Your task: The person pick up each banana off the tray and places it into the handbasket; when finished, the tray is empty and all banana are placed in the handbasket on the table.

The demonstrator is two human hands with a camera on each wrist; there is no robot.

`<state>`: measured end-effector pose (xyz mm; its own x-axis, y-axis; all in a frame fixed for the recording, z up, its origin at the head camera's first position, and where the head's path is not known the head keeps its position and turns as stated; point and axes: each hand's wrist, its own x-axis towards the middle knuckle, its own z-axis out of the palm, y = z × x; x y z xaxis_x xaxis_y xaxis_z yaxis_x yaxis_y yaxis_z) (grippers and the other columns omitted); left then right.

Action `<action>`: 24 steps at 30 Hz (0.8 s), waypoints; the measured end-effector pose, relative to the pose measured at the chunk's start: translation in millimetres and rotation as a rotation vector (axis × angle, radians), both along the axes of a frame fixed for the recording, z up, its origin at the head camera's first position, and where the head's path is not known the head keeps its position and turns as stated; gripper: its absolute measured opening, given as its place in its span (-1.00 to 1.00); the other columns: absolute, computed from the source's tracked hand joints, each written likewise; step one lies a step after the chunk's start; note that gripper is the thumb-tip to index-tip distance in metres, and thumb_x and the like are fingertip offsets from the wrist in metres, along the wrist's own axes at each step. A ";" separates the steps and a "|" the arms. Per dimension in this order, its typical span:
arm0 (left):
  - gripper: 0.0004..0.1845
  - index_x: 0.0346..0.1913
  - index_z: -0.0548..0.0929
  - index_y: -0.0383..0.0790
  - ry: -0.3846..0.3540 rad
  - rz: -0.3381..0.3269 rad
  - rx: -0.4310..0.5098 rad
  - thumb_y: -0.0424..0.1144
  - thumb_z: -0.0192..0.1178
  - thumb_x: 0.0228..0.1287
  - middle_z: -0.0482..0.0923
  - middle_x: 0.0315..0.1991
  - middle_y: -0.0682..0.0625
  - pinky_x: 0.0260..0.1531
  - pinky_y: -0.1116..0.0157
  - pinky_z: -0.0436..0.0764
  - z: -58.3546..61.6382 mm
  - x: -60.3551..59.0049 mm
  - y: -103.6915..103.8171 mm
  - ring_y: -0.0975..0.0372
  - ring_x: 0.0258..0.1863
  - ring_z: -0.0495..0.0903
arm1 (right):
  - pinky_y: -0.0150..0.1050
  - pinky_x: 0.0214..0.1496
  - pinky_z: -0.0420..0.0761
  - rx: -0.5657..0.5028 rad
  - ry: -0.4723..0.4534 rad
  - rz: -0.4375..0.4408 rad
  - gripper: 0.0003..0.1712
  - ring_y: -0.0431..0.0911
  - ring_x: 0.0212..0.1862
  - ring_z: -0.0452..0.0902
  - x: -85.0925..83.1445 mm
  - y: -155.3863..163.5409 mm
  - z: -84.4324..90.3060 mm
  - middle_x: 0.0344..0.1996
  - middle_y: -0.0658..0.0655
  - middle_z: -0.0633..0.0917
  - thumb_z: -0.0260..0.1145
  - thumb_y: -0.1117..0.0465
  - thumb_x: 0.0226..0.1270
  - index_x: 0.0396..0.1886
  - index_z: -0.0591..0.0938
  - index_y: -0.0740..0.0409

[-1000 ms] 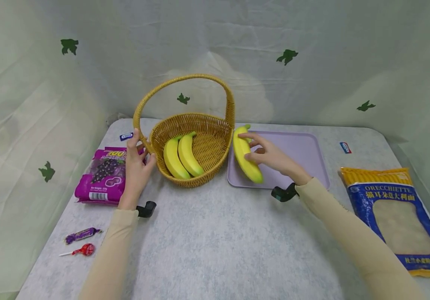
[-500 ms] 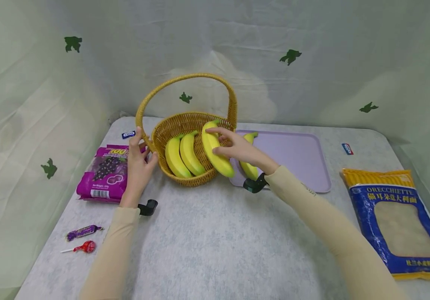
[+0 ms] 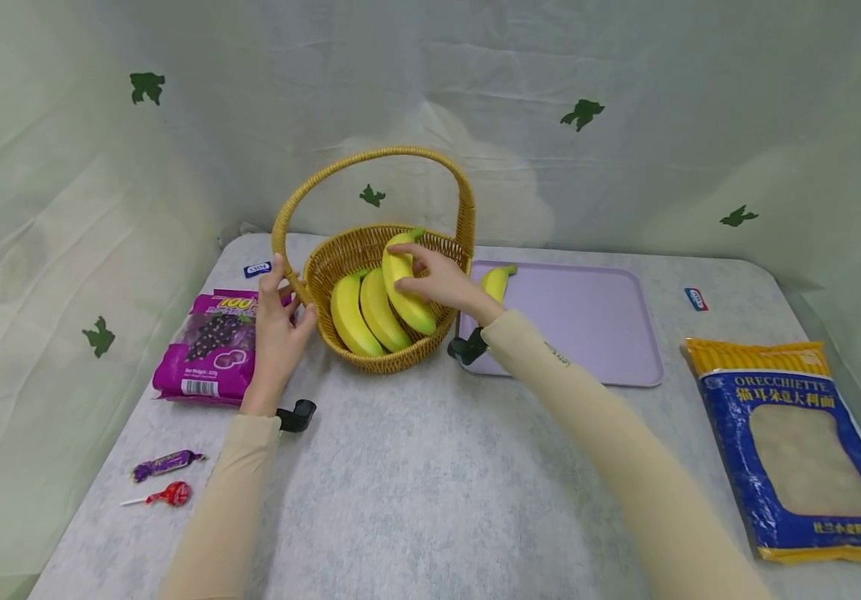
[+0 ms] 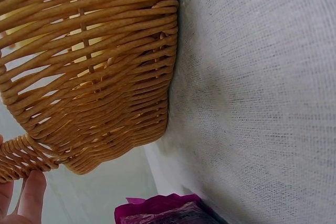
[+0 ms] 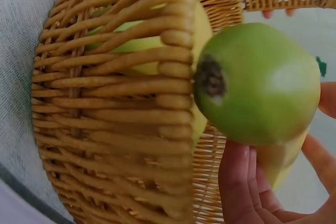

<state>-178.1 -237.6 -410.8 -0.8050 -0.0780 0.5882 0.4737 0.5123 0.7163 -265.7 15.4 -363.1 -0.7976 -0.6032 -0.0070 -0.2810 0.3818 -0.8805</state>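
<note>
Take the basket as the clock, twelve being away from the person. The right forearm slants in from between four and five, and its right hand (image 3: 441, 279) pinches a yellow banana (image 3: 404, 287) between thumb and fingers, the gap just the fruit's width. That banana is inside the wicker basket (image 3: 391, 363), over its right half, stem towards twelve and blunt green end towards five; I can't tell whether it touches the bottom. Two more bananas (image 3: 352, 318) lie side by side nearer nine.

The left forearm comes up from seven, its left hand (image 3: 274, 342) gripping the foot of the arched handle (image 3: 370, 156) at nine, fingers closed round the wicker. Out at three is a lilac tray (image 3: 580, 321) with another banana (image 3: 498, 282) along its near-basket edge. A purple grape candy bag (image 3: 208, 350) lies between eight and nine.
</note>
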 end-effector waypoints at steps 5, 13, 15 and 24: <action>-0.02 0.42 0.00 0.46 -0.004 -0.005 0.001 -0.61 0.08 0.22 0.15 0.24 -0.31 0.14 -0.13 0.43 0.4 0.0 -0.4 -0.19 0.16 0.37 | -0.33 -0.47 0.40 0.061 0.029 -0.038 -0.36 -0.14 -0.47 0.31 -5.1 -8.7 -8.6 -0.27 0.15 0.46 0.24 0.17 0.30 0.39 0.36 -0.04; 0.01 0.41 0.00 0.48 -0.009 -0.004 0.016 -0.65 0.07 0.21 0.13 0.23 -0.35 0.14 -0.19 0.39 2.6 1.9 1.6 -0.24 0.15 0.35 | -0.29 -0.36 0.34 0.214 0.068 -0.047 -0.37 -0.05 -0.26 0.37 -6.3 -17.8 -20.1 -0.37 0.15 0.49 0.18 0.20 0.32 0.40 0.33 0.02; 0.02 0.41 0.00 0.49 -0.009 -0.003 0.013 -0.68 0.05 0.20 0.12 0.22 -0.39 0.13 -0.22 0.38 8.1 5.2 5.6 -0.27 0.15 0.34 | -0.23 -0.08 0.45 0.255 0.062 -0.047 -0.38 0.06 0.10 0.36 -6.1 -20.1 -20.9 -0.09 0.19 0.58 0.17 0.18 0.34 0.40 0.33 0.00; 0.01 0.41 -0.01 0.42 -0.018 0.007 -0.010 -0.69 0.03 0.18 0.13 0.18 -0.46 0.13 -0.21 0.39 30.7 21.2 19.0 -0.33 0.12 0.34 | -0.06 0.33 0.31 0.380 0.033 -0.020 -0.36 0.13 0.44 -0.02 -4.8 -30.5 -19.0 0.34 0.17 0.37 0.19 0.18 0.36 0.42 0.30 0.00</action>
